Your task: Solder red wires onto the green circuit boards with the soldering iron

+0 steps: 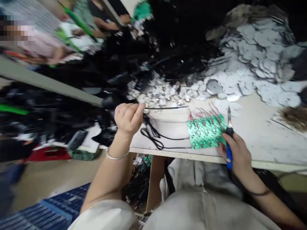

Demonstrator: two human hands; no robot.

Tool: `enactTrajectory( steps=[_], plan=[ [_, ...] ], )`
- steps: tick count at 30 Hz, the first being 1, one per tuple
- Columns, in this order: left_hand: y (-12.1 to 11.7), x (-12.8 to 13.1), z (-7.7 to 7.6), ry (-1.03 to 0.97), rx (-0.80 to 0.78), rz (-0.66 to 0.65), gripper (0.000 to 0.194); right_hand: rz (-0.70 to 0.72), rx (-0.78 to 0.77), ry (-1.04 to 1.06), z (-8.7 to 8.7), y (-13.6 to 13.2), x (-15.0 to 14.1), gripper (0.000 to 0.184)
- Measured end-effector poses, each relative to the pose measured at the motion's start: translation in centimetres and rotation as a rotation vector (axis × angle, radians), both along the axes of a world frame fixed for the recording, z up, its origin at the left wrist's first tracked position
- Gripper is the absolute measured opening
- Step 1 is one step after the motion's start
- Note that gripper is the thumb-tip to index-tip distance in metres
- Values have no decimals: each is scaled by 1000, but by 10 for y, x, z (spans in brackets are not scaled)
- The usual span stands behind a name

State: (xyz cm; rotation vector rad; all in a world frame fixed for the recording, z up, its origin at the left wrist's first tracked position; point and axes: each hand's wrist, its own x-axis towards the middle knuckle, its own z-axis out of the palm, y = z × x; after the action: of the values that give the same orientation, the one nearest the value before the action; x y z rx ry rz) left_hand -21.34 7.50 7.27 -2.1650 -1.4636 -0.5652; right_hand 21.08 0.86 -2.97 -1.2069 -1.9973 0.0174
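My left hand (129, 117) is closed on a black cable (163, 108), whose thin wire ends point right, above the bench. My right hand (237, 153) grips a soldering iron (229, 153) by its blue handle, with the metal tip pointing up and away from me. Beside that hand lies a green circuit board panel (203, 135) with several red and black wires standing along its far side; the right fingers are at its right edge. Looped black cables (153, 137) run from the panel's left side across the white bench (259, 137).
Small white parts (163, 91) are heaped behind the panel. A big pile of pale round discs (259, 54) fills the back right. A brown fibrous pad (294, 116) lies at right. A metal bar (48, 83) crosses the left, where other people sit beyond.
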Motion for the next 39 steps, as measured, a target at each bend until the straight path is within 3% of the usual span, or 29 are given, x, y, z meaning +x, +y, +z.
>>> enactTrajectory(
  steps=[3, 6, 10, 13, 16, 20, 25, 29, 32, 35, 39],
  plan=[
    [-10, 26, -31, 113, -329, -198, 21, -28, -25, -15, 0, 2, 1, 59],
    [-20, 58, -52, 99, -515, -228, 23, -53, -66, -21, 1, 1, 3, 60],
    [-25, 92, -54, -65, -576, -172, 28, -63, -51, -35, 2, -2, 7, 67],
    [-21, 123, -53, -285, -616, -235, 28, -78, -46, -51, 1, -2, 8, 64],
    [-12, 158, -61, -427, -608, -256, 22, -102, -44, -79, 1, -2, 8, 60],
    [-1, 189, -72, -514, -597, -184, 14, -119, -42, -100, 4, -2, 6, 58],
    [2, 191, -63, -925, -770, -176, 7, -138, -43, -92, 6, -1, 4, 57],
    [-9, 175, -53, -1226, -903, -26, 21, -142, -46, -87, 4, 0, 4, 54],
    [-20, 166, -53, -1159, -797, 96, 20, -149, -70, -81, 6, -1, 7, 51],
    [-26, 165, -59, -1053, -762, 89, 14, -127, -31, -42, 13, -4, 10, 51],
    [-26, 168, -66, -1066, -834, 63, 13, 72, 26, 163, 27, -4, 9, 44]
  ],
)
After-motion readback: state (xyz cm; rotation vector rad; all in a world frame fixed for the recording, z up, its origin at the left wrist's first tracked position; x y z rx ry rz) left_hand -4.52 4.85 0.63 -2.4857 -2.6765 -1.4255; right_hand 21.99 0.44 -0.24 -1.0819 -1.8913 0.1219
